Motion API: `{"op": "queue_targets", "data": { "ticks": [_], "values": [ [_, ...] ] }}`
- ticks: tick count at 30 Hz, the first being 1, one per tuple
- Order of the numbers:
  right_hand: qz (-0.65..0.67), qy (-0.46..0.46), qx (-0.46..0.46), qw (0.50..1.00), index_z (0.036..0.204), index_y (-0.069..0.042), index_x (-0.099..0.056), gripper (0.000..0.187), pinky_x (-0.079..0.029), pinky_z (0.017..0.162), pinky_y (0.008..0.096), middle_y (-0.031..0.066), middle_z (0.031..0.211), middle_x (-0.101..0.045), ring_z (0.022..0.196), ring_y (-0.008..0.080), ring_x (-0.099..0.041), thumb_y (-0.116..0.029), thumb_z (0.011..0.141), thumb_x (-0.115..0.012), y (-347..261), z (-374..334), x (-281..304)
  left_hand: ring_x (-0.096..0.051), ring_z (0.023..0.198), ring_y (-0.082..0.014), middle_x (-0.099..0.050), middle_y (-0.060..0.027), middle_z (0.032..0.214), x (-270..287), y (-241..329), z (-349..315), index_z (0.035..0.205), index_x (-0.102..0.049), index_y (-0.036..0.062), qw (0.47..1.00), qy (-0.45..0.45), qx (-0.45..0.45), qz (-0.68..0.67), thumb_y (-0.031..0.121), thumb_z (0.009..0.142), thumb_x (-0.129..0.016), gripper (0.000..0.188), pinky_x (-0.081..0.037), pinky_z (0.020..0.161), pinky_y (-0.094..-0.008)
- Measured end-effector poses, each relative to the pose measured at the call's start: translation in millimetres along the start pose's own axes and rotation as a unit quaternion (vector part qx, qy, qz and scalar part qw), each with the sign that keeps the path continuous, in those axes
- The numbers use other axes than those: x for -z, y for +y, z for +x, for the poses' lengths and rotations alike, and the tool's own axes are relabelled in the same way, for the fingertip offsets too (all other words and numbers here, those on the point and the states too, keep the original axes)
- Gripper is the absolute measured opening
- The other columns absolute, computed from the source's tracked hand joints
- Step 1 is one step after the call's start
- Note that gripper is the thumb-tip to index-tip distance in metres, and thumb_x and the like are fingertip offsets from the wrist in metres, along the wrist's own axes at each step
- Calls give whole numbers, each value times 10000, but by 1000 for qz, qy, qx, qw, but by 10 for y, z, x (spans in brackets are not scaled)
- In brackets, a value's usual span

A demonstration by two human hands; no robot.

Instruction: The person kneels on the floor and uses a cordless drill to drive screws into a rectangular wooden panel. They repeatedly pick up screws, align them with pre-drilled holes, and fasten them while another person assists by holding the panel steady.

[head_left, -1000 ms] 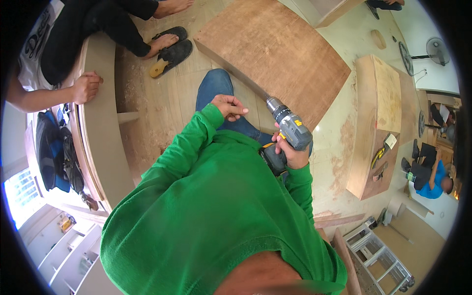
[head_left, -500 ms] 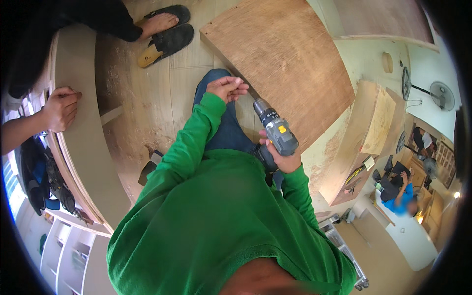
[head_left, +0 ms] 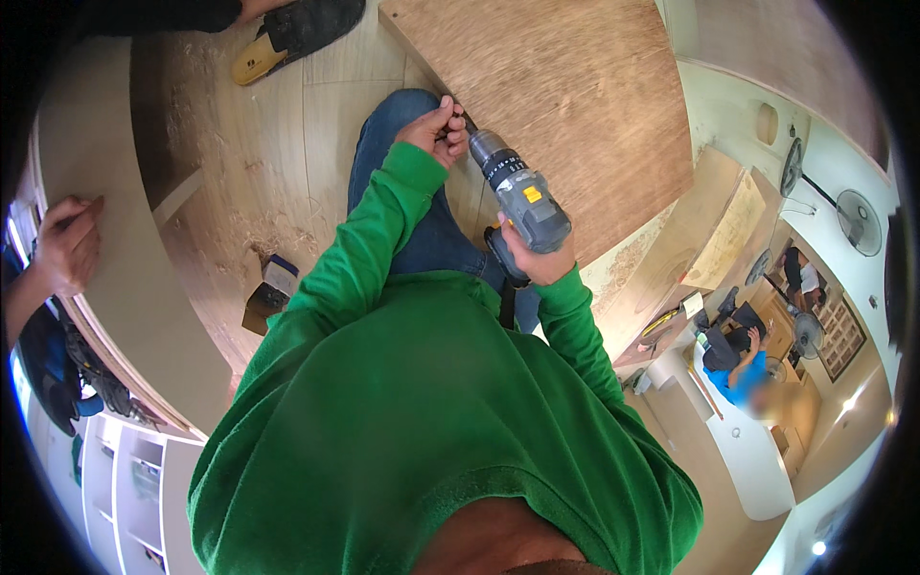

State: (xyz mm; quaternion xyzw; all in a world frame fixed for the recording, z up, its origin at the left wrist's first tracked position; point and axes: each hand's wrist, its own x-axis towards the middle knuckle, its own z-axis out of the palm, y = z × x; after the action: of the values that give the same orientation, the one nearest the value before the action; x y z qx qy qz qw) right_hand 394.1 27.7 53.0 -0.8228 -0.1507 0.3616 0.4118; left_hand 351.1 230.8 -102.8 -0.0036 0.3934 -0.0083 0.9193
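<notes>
Board (head_left: pixel 96 172) at far left, a co-worker's hand (head_left: pixel 69 247) at its edge; small box (head_left: pixel 264 305) on the floor, slipper (head_left: pixel 299 36) above. Jeans-clad knee (head_left: pixel 383 120) blocks the way to the wooden panel (head_left: pixel 575 96). Left hand (head_left: pixel 436 131) bunches up by the drill (head_left: pixel 530 196), any pinch unclear; right hand (head_left: pixel 539 259) grips it beside the panel. Fan (head_left: pixel 859 222) far right.

Right hand (head_left: pixel 539 257) gripping drill (head_left: pixel 537 213), left hand (head_left: pixel 437 130) near chuck (head_left: pixel 487 148)

Both hands (head_left: pixel 436 132) forward, fingers curled
</notes>
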Motion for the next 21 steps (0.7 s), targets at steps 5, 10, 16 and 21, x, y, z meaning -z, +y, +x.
{"op": "queue_targets", "data": {
  "ticks": [5,10,16,21],
  "values": [
    [86,-6,-79,993,1075,14,-713,264,-587,807,334,97,960,-769,888,180,-747,-43,841,-822,100,26,-4,-522,674,-133,-610,-19,792,1,-33,74,1043,-659,38,1000,12,7,-1,322,1058,-695,286,-428,573,-297],
    [79,-2,-76,994,1067,19,-708,269,-587,802,336,98,951,-767,886,179,-747,-43,833,-825,108,78,-13,-519,650,-120,-622,-9,772,-32,-33,108,994,-683,43,1000,23,9,12,316,1056,-700,280,-428,555,-295],
    [57,-15,-71,996,1090,26,-700,300,-587,809,335,107,963,-767,885,187,-746,-52,828,-825,75,155,18,-513,645,-112,-616,-4,769,-21,-5,119,973,-694,39,1000,5,11,21,303,1050,-710,275,-431,553,-279],
    [16,-16,-9,1000,1153,34,-689,388,-586,816,339,128,968,-762,879,199,-744,-56,802,-826,34,223,48,-502,655,-108,-596,0,763,16,-43,177,1036,-708,4,998,32,29,47,295,1051,-707,292,-431,561,-267]
  ]
}}
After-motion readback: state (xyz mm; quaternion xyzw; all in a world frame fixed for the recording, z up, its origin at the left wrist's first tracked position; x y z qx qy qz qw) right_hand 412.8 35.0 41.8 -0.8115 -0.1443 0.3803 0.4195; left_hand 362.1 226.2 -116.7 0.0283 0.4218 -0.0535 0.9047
